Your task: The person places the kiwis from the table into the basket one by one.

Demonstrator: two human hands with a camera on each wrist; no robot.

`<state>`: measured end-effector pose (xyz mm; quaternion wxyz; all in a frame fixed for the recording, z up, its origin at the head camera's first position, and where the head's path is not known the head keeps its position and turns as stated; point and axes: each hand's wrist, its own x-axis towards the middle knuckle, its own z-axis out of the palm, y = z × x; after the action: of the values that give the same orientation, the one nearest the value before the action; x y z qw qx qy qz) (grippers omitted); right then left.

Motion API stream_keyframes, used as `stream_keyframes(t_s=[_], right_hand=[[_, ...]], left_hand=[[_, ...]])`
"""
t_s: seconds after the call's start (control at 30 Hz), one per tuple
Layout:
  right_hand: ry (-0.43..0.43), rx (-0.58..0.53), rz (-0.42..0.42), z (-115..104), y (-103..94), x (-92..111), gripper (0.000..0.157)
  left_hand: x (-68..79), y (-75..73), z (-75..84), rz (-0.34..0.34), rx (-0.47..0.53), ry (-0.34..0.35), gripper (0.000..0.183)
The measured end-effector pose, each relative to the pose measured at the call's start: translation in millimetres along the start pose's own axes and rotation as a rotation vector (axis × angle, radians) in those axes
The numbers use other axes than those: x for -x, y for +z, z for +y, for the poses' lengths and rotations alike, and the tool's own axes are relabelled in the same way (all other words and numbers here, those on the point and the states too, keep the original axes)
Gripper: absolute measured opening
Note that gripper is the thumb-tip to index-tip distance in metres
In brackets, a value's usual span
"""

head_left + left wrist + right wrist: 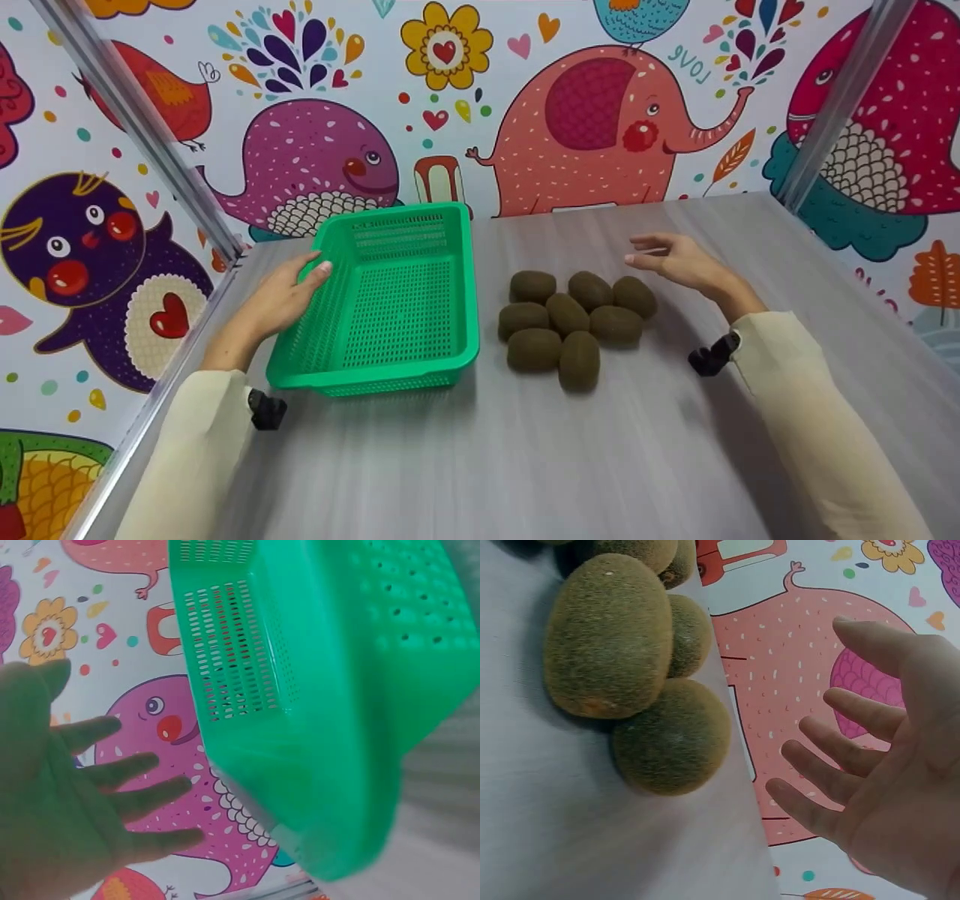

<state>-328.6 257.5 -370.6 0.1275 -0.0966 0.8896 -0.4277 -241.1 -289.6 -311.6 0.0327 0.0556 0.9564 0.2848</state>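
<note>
Left of frame centre: green basket, my left hand by left rim, fingers apart; right of centre: kiwis, my right hand near, fingers apart.

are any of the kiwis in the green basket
No, the kiwis all lie on the table, to the right of the basket in the head view.

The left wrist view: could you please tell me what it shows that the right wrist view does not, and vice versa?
Only the left wrist view shows the perforated green plastic basket and the left hand. Only the right wrist view shows kiwifruits and the right hand. Both share the cartoon-printed wall, its yellow flower and the grey tabletop.
</note>
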Motion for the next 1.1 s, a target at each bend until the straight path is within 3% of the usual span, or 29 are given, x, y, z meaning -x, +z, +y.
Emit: stream_keyframes(t_s=[0.3, 0.57, 0.83, 1.1], right_hand=[[0.021, -0.138, -0.009, 20, 5.3, 6, 0.074], [0.075, -0.191, -0.029, 38, 14.6, 11, 0.076], [0.113, -0.241, -0.015, 49, 25.9, 15, 0.077], [0.127, -0.247, 0.007, 52, 35.0, 14, 0.080]], left_hand=[[23.2, 1.1, -23.4, -0.001, 0.127, -0.050, 0.069], [39.5, 10.0, -46.3, 0.006, 0.336, -0.175, 0.070], [46.7, 22.1, -61.9, 0.084, 0.460, -0.257, 0.065], [49.7, 29.0, -75.1, 0.115, 0.682, -0.268, 0.061]])
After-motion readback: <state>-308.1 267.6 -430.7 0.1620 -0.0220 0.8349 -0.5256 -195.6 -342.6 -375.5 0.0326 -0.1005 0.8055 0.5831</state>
